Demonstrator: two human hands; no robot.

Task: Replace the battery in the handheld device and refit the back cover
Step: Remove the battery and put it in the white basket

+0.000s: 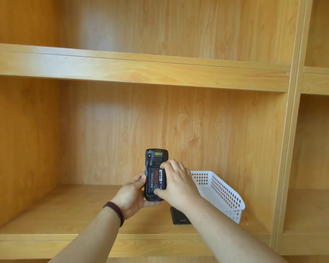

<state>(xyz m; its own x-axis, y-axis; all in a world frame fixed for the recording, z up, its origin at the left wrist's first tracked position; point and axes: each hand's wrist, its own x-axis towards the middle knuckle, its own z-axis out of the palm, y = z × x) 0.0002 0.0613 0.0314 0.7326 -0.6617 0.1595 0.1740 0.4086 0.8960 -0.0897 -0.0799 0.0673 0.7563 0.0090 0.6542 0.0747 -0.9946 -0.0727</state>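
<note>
Battery (156, 179) looks seated in the device (155, 174), left hand (131, 194) gripping the body, right hand (176, 184) pinching the battery, back cover (179, 216) still on the shelf (65, 209), so maybe halfway.

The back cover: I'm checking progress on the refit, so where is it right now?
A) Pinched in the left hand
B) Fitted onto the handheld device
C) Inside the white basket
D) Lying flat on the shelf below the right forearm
D: the back cover lies flat on the shelf beside the white basket, while the handheld device shows its battery exposed between the left hand and right hand.
</note>
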